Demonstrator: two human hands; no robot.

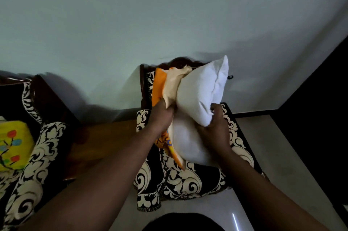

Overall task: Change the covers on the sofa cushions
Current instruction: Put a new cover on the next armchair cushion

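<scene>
A white cushion insert (201, 89) is held up over a black armchair with cream scrolls (190, 180). An orange cover with a cream inside (165, 87) hangs bunched along the insert's left side. My left hand (162, 116) grips the cover's fabric. My right hand (214, 127) grips the insert's lower right corner, fingers curled round it. The insert's lower part sits inside or behind the cover; I cannot tell which.
A second patterned sofa (37, 146) stands at the left with a yellow flowered cushion (13, 144) on it. A wooden side table (105, 142) sits between the two seats. A pale wall is behind and a dark panel (316, 127) at the right.
</scene>
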